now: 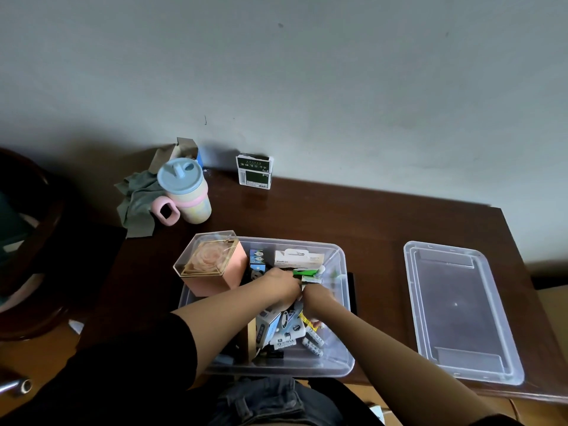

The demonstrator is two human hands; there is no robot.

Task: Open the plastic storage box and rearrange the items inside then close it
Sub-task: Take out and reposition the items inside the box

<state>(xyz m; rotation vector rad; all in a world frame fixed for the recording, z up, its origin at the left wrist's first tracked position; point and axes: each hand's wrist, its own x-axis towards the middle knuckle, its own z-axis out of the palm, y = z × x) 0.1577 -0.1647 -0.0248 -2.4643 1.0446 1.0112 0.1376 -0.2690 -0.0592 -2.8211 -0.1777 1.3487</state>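
Both hands meet inside the open storage box; finger state hidden.

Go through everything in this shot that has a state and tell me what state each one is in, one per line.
Clear plastic storage box: open, full of items, on the dark wooden table.
Clear plastic lid: off, lying flat to the box's right.
Pink gift box with clear top: closed, tilted in the box's far left corner.
Pastel cup with blue lid: upright, lidded.
Left hand: inside the box, among items.
Right hand: inside the box, grip unclear.
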